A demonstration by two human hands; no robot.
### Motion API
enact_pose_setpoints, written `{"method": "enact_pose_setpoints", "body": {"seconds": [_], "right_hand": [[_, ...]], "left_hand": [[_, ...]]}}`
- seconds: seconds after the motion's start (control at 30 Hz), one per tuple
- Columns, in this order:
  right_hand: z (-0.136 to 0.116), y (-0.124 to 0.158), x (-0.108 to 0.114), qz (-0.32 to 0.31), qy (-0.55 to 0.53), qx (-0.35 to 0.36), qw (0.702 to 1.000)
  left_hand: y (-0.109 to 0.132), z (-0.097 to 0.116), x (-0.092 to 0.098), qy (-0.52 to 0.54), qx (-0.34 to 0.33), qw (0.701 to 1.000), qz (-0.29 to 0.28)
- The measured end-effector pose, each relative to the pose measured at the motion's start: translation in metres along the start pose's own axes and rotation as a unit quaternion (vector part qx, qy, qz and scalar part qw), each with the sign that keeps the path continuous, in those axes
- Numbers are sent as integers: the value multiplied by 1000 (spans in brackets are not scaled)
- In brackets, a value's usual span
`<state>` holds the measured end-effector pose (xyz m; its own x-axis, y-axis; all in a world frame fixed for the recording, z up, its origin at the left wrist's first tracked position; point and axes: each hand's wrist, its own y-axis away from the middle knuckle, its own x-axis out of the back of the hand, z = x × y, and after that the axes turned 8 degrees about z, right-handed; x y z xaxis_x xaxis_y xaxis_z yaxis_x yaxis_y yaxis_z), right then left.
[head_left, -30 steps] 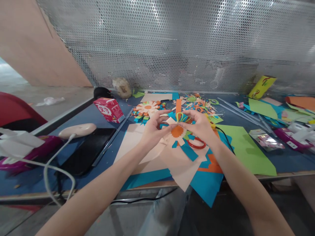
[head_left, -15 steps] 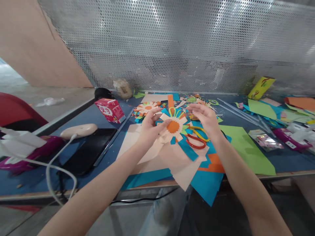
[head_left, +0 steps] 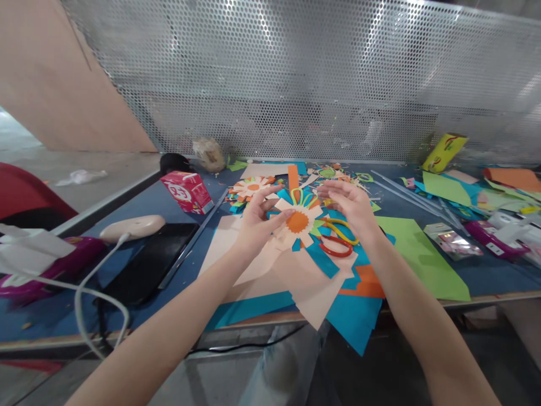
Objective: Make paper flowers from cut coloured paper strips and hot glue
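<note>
A layered paper flower [head_left: 297,221] faces me, with an orange centre, pale petals and blue and green strips behind. My left hand [head_left: 257,221] grips its left side, the thumb lying over a pale petal and the fingers partly hidden behind. My right hand [head_left: 351,207] hovers just right of the flower, fingers stretched and apart, with nothing visible in it. Below that hand lie scissors [head_left: 338,255] with red and yellow handles, their blades hidden. Another paper flower [head_left: 252,186] lies further back on the left.
Pale sheets [head_left: 315,293], blue sheets [head_left: 357,318] and a green sheet [head_left: 416,256] overlap the table's front. A pink box [head_left: 188,192], a black phone [head_left: 147,265] and a corded white device [head_left: 133,227] stand left. At right are a yellow roll [head_left: 446,152] and paper scraps.
The view has shifted very slightly. My left hand keeps its hold on the paper flower, and my right hand stays raised beside it with barely any movement.
</note>
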<state>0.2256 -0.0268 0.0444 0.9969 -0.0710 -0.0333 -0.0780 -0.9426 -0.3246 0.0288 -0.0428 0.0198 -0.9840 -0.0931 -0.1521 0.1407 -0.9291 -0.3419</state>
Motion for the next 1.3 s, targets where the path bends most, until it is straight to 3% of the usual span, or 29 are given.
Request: {"method": "enact_pose_setpoints", "body": {"seconds": [0.4, 0.6, 0.87, 0.93, 0.97, 1.07, 1.13, 1.2, 1.3], "right_hand": [[7, -9, 5, 90, 30, 69, 993], [10, -11, 6, 60, 37, 89, 994], [12, -5, 2, 25, 99, 117, 988], [11, -3, 2, 29, 125, 123, 984], [9, -2, 1, 27, 136, 123, 983], [5, 1, 1, -8, 135, 104, 985], [2, 3, 0, -39, 88, 77, 992], [-1, 5, -2, -61, 38, 54, 996], [-3, 6, -4, -88, 17, 38, 995]], "left_hand": [[-3, 0, 3, -39, -29, 998, 34], [-6, -4, 6, -97, -71, 991, 56], [-2, -6, 7, -153, -180, 971, 23], [-1, -2, 9, -216, -279, 935, 21], [0, 0, 11, -248, -354, 902, 17], [0, 6, 17, -306, -577, 757, -20], [0, 9, 21, -313, -655, 687, -42], [0, 9, 23, -317, -681, 658, -42], [-1, 8, 23, -320, -693, 645, -30]]}}
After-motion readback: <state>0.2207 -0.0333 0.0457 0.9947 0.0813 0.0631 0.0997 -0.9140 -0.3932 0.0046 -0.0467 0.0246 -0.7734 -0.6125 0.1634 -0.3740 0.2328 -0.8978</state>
